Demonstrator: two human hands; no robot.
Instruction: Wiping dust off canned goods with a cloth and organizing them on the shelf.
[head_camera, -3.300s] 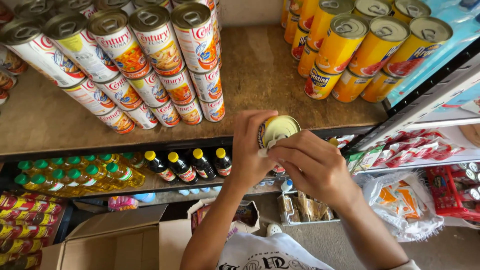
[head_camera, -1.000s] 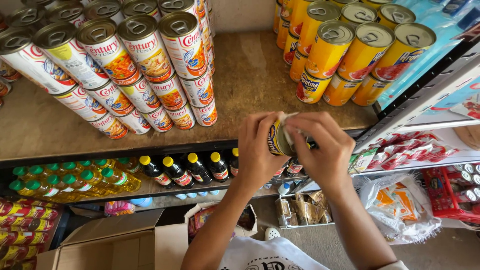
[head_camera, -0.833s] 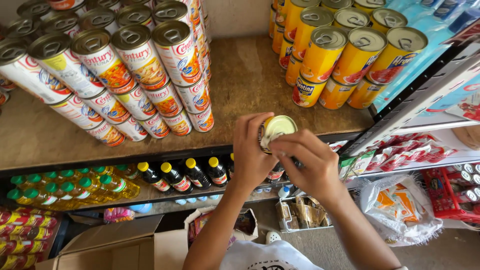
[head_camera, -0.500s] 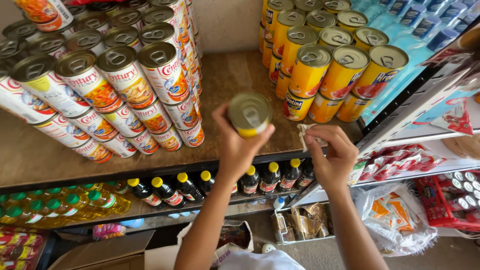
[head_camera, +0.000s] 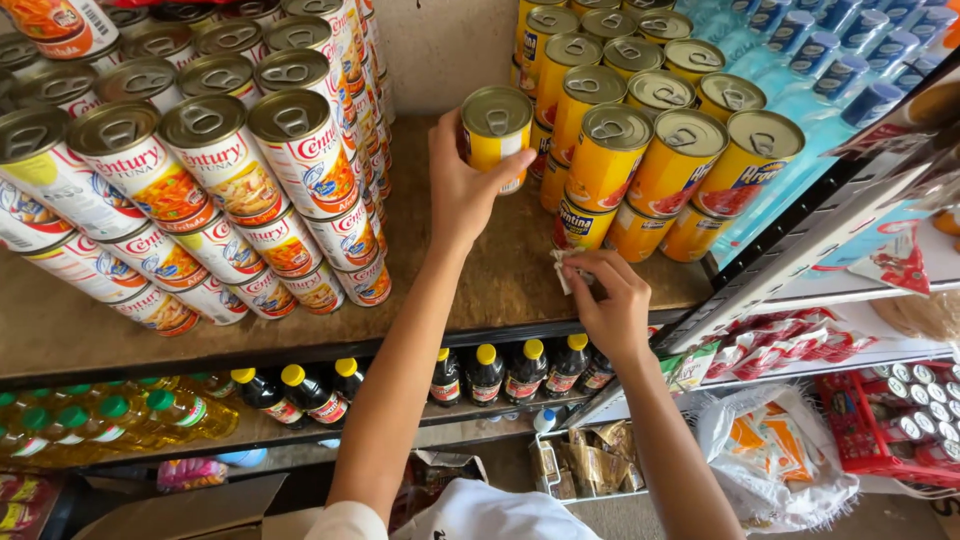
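Your left hand (head_camera: 462, 190) is wrapped around a yellow can (head_camera: 497, 133), thumb on its right side and fingers curled round the left, so the grip is pressed firmly against the can's wall. You hold the can upright, ring-pull lid facing up, just left of the stack of yellow cans (head_camera: 650, 150) and almost touching the nearest of them. Whether its base already rests on the wooden shelf (head_camera: 470, 270) is hard to tell from this angle; it seems to sit a little above the boards.

Your right hand (head_camera: 608, 300) is lower, in front of the yellow stack, with its fingertips pinched together on a small crumpled white cloth (head_camera: 563, 268) that lies against the shelf near the bottom row of yellow cans.

To the left of the yellow stack, across a bare strip of shelf, stands a taller stack of white and red cans (head_camera: 250, 170), lids toward you. To the right of the yellow stack, a row of blue-capped clear bottles (head_camera: 830, 80) runs along the back. Below the yellow stack, on the next shelf down, dark bottles with yellow caps (head_camera: 500, 370) stand in a line, and further left of them lie bottles of golden oil with green caps (head_camera: 110, 425).
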